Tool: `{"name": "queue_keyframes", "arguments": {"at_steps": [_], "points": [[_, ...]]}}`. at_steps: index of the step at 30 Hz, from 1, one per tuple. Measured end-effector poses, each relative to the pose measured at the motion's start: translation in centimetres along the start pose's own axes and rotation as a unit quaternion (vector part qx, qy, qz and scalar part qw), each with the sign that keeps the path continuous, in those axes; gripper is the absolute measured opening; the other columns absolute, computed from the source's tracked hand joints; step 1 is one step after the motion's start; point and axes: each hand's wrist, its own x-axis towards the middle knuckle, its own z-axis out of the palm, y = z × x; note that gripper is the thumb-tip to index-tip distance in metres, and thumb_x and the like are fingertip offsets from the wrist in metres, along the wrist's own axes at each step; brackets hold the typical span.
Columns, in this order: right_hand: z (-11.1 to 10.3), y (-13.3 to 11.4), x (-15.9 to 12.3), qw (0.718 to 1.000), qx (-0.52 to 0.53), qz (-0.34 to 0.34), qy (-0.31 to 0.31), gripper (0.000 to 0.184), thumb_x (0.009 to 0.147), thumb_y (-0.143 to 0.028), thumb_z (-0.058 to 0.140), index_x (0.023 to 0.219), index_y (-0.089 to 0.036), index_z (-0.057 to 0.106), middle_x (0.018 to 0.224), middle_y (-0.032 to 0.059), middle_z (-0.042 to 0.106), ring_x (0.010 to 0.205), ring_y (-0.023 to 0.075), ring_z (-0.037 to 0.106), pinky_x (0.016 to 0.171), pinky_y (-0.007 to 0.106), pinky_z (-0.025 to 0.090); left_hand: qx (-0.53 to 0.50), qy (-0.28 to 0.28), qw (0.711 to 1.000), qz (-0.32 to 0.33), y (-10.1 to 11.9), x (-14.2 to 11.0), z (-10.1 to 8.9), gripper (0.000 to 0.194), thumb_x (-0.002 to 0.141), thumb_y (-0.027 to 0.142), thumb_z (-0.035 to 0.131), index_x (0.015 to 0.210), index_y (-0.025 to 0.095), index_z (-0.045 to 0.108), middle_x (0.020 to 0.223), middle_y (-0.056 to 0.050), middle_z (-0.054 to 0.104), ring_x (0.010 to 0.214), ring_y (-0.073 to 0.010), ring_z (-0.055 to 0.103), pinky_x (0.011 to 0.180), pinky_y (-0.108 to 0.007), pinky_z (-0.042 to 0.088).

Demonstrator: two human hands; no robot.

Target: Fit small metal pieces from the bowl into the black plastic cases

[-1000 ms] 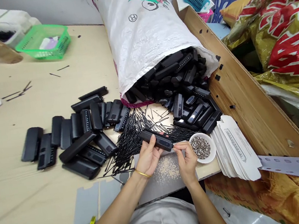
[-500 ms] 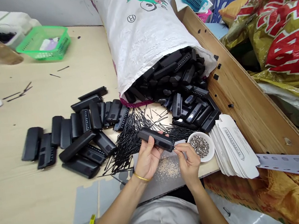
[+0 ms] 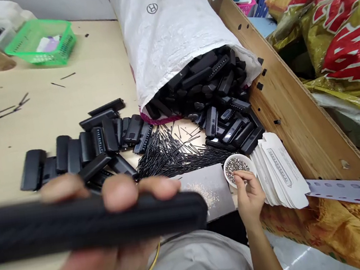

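Note:
Close to the camera, my left hand [image 3: 120, 192] is wrapped round a long black plastic piece [image 3: 151, 215], which is blurred by motion. My right hand [image 3: 249, 196] is at the white bowl [image 3: 253, 167] of small shiny metal parts [image 3: 234, 165]. Its thumb and fingertips are pinched together over the parts; whatever is between them is too small to make out. Left of the bowl lies a grey sheet [image 3: 219, 187] strewn with tiny pale bits. Behind it spreads a heap of thin black pins [image 3: 165, 152].
A white sack [image 3: 175, 33] spills similar black pieces [image 3: 205, 77] onto the table. More black pieces [image 3: 65, 153] lie in rows at left. A stack of white printed cards [image 3: 280, 170] stands beside the bowl, along a wooden side board [image 3: 304, 113]. A green basket [image 3: 41, 42] sits far left.
My left hand has raised the black piece toward the camera and to the left. My right hand has left the end of the piece and moved right to the bowl.

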Motion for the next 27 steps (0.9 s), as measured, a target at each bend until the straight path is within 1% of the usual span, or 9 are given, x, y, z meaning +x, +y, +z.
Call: {"name": "queue_keyframes", "arguments": {"at_steps": [1,5,7,9,15,20,22,24,27], "points": [[-0.4,-0.1,0.1,1.0,-0.008,-0.005,0.005,0.011,0.089,-0.014,0.054,0.094,-0.019,0.062,0.089,0.004,0.065,0.087,0.0152,0.062,0.079,0.03,0.051,-0.004,0.007,1.0,0.0,-0.4,0.4,0.2,0.031,0.073,0.034,0.075,0.101,0.037,0.06,0.092,0.009,0.071,0.083,-0.0168,0.071,0.079,-0.031,0.06],[-0.1,-1.6,0.4,0.993,-0.024,-0.072,-0.091,0.014,0.089,-0.017,0.053,0.101,-0.019,0.059,0.089,0.0055,0.065,0.078,0.015,0.06,0.072,0.031,0.05,-0.016,0.044,0.981,-0.191,-5.7,2.1,-0.6,0.037,0.078,0.034,0.071,0.11,0.025,0.055,0.099,-0.002,0.071,0.093,-0.0212,0.069,0.086,-0.038,0.057],[0.5,-2.1,0.6,0.989,-0.029,-0.088,-0.114,0.01,0.09,-0.018,0.052,0.099,-0.018,0.058,0.086,0.0049,0.064,0.076,0.0144,0.058,0.071,0.03,0.048,-0.032,0.063,0.968,-0.242,-8.0,2.3,-1.5,0.04,0.078,0.033,0.071,0.112,0.024,0.052,0.1,-0.003,0.071,0.096,-0.0215,0.069,0.089,-0.041,0.054],[0.9,-2.2,0.8,0.988,-0.029,-0.096,-0.115,0.008,0.091,-0.016,0.049,0.093,-0.018,0.056,0.082,0.0035,0.062,0.076,0.014,0.056,0.071,0.029,0.046,-0.037,0.075,0.959,-0.271,-9.0,2.1,-2.2,0.039,0.077,0.031,0.071,0.11,0.023,0.051,0.101,-0.004,0.07,0.097,-0.0215,0.068,0.09,-0.041,0.053],[0.6,-1.2,0.9,0.978,-0.06,-0.147,-0.135,0.015,0.092,-0.008,0.045,0.082,-0.018,0.053,0.076,0.0018,0.06,0.072,0.0136,0.05,0.07,0.029,0.039,-0.012,0.08,0.957,-0.279,-9.0,1.0,-3.1,0.041,0.075,0.033,0.074,0.106,0.023,0.049,0.102,-0.004,0.069,0.099,-0.0209,0.067,0.091,-0.041,0.053],[0.6,-0.8,0.7,0.957,-0.137,-0.196,-0.163,0.02,0.092,-0.009,0.043,0.075,-0.017,0.051,0.068,0.0019,0.056,0.068,0.0146,0.046,0.066,0.029,0.036,0.005,0.09,0.952,-0.292,-10.8,0.1,-4.1,0.048,0.07,0.037,0.077,0.106,0.022,0.048,0.102,-0.004,0.069,0.1,-0.0211,0.066,0.091,-0.041,0.053],[1.0,-0.8,0.4,0.956,-0.149,-0.195,-0.164,0.021,0.093,-0.01,0.043,0.074,-0.017,0.051,0.067,0.002,0.056,0.067,0.0149,0.046,0.065,0.029,0.036,0.004,0.12,0.946,-0.301,-11.2,0.1,-4.4,0.047,0.071,0.038,0.076,0.104,0.021,0.048,0.099,-0.004,0.069,0.099,-0.0219,0.067,0.09,-0.042,0.053],[1.4,-0.9,0.1,0.963,-0.129,-0.178,-0.154,0.02,0.094,-0.012,0.044,0.076,-0.018,0.052,0.069,0.0017,0.058,0.066,0.0144,0.049,0.065,0.028,0.037,0.004,0.144,0.941,-0.307,-10.6,0.2,-4.3,0.043,0.071,0.037,0.076,0.1,0.02,0.049,0.095,-0.005,0.069,0.098,-0.0229,0.067,0.089,-0.043,0.054],[1.2,-0.7,0.0,0.975,-0.062,-0.137,-0.162,0.013,0.093,-0.017,0.05,0.081,-0.018,0.056,0.073,0.0003,0.062,0.069,0.0131,0.054,0.068,0.027,0.041,0.025,0.118,0.956,-0.268,-8.6,-0.2,-4.2,0.038,0.073,0.037,0.074,0.1,0.022,0.052,0.098,-0.005,0.069,0.099,-0.0247,0.067,0.089,-0.045,0.053]]}}
